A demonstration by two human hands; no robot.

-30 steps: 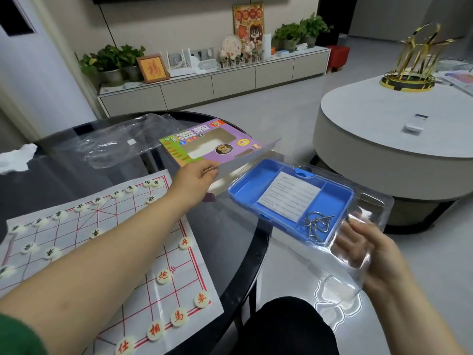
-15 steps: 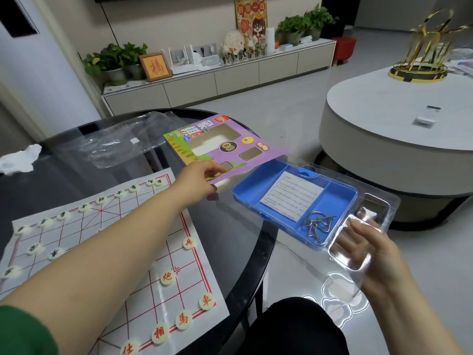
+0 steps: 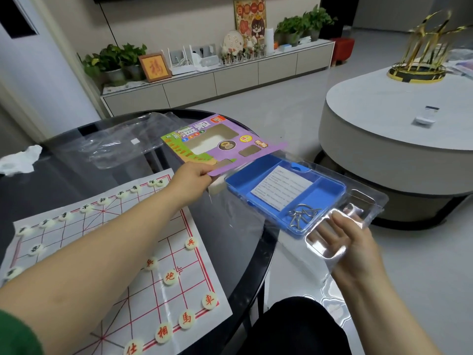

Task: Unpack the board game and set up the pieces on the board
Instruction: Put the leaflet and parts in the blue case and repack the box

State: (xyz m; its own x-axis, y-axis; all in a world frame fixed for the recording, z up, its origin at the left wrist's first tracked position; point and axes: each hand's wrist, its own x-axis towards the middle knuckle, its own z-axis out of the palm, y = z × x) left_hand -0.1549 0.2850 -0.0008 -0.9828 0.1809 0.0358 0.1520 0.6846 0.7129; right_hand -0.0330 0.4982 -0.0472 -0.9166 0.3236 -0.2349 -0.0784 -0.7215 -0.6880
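Sleeve [image 3: 238, 156], purple card, pinched by left hand [image 3: 192, 175]; right hand [image 3: 353, 249] grips clear blister tray [image 3: 363, 201] from underneath; blue insert [image 3: 327, 196] beyond its fingers holds wire rings [image 3: 302, 213], I think.

The left hand [image 3: 193, 172] pinched the near corner of a purple card sleeve [image 3: 222, 147], which was held tilted above the far side of the dark glass table [image 3: 230, 226]. The right hand [image 3: 350, 242] gripped the near end of a clear plastic shell [image 3: 368, 201] out past the table's edge, its fingers [image 3: 340, 219] apparently beneath the plastic. In the shell sat a blue tray [image 3: 256, 180] with a printed leaflet [image 3: 281, 187] and a tangle of wire rings [image 3: 302, 213]. On the table lay a paper board sheet [image 3: 102, 239] with round pieces [image 3: 210, 301] set on its lines.
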